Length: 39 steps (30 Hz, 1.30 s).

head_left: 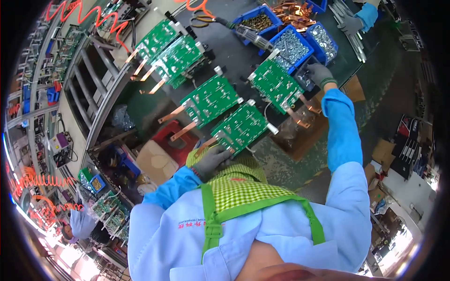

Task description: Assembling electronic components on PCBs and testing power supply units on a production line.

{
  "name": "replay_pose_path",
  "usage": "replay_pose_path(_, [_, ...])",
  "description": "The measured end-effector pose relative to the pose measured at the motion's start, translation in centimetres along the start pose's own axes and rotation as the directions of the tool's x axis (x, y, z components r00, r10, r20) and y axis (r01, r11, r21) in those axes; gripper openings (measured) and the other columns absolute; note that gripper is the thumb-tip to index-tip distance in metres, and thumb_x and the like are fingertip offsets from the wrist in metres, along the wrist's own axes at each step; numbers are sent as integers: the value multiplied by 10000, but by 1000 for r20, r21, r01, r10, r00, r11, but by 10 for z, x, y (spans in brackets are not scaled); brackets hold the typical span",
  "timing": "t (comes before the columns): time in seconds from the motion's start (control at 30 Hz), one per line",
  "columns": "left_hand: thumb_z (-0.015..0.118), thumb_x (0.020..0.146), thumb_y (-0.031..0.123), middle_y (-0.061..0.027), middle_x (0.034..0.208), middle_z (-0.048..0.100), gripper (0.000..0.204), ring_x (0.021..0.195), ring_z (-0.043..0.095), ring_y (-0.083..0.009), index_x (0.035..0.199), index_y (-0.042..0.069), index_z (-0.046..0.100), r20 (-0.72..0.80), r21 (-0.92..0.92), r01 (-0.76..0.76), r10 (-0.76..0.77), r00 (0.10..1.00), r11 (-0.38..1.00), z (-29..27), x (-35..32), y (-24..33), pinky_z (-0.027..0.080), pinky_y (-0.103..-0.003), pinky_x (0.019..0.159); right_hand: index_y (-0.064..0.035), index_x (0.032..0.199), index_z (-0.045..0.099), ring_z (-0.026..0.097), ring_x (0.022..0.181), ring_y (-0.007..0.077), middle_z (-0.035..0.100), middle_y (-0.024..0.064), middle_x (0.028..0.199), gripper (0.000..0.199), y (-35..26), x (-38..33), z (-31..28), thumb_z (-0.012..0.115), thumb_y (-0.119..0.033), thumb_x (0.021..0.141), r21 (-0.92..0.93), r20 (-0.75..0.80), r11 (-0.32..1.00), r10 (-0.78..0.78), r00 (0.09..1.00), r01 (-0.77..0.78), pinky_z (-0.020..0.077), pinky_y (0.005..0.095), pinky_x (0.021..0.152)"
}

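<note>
My left hand (212, 162), in a grey glove, is closed on the near corner of a green circuit board (241, 126), by its copper strip (206, 145). My right hand (321, 75), also gloved, reaches into a small dark bin (305, 80) beyond another circuit board (276, 85). Its fingers are bent together and partly hidden; what they hold cannot be made out. Further boards lie to the left, one of them (212, 100) right beside the near one, with copper strips pointing left.
Blue bins hold silvery fasteners (290, 47), brass-coloured parts (258, 22) and copper pieces (295, 14). A power screwdriver (253, 37) lies near them. At the far right, another person's gloved hand (350, 24) touches metal strips (349, 35). Cardboard (304, 140) lies below the table edge.
</note>
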<state>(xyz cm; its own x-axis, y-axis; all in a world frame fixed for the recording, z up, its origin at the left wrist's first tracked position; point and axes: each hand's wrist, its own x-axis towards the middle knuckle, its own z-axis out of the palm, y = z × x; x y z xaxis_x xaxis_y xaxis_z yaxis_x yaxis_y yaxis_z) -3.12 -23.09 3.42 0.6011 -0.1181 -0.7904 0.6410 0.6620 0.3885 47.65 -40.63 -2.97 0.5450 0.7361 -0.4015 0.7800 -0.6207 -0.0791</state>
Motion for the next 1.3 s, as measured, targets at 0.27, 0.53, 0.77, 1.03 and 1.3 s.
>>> replay_pose_path(0.27, [603, 945, 303, -6, 713, 607, 284, 609, 537, -61, 948, 19, 597, -120, 225, 18, 9, 993, 974, -6, 9, -9, 413, -194, 552, -121, 1050, 684, 595, 1057, 344, 624, 162, 1127, 273, 7, 16, 16, 570, -114, 802, 71, -25, 992, -98, 995, 100, 475, 420, 907])
replay_pose_path(0.53, [624, 938, 289, -10, 712, 589, 263, 578, 512, -61, 936, 29, 584, -142, 201, 100, -72, 987, 974, -12, 8, -11, 414, -196, 517, -127, 1038, 689, 604, 1004, 364, 622, 166, 1060, 238, 6, 6, 11, 591, -121, 821, 119, -107, 987, -93, 990, 105, 482, 433, 872])
replay_pose_path(0.77, [591, 948, 308, 22, 708, 592, 246, 561, 501, -33, 897, 68, 607, -127, 178, 89, -67, 990, 980, -1, 0, 2, 380, -173, 448, -106, 921, 675, 619, 935, 344, 657, 140, 965, 140, -5, 19, -17, 596, -182, 835, 256, -196, 966, 17, 981, 34, 489, 438, 826])
replay_pose_path(1.03, [595, 950, 283, 8, 719, 604, 228, 575, 514, -53, 916, 58, 611, -122, 151, 28, -9, 992, 988, 5, 0, 2, 412, -200, 529, -129, 903, 695, 669, 861, 349, 694, 141, 890, 160, -58, 91, -18, 560, -151, 821, -220, -151, 964, -186, 971, 150, 527, 462, 744])
replay_pose_path(1.3, [602, 939, 320, 10, 696, 612, 250, 561, 520, -48, 886, 76, 619, -112, 196, -29, 52, 992, 980, -3, 5, -10, 421, -206, 510, -119, 1013, 677, 652, 915, 360, 683, 167, 958, 213, -57, 88, -19, 578, -140, 826, -94, -148, 992, -98, 984, 84, 513, 468, 802])
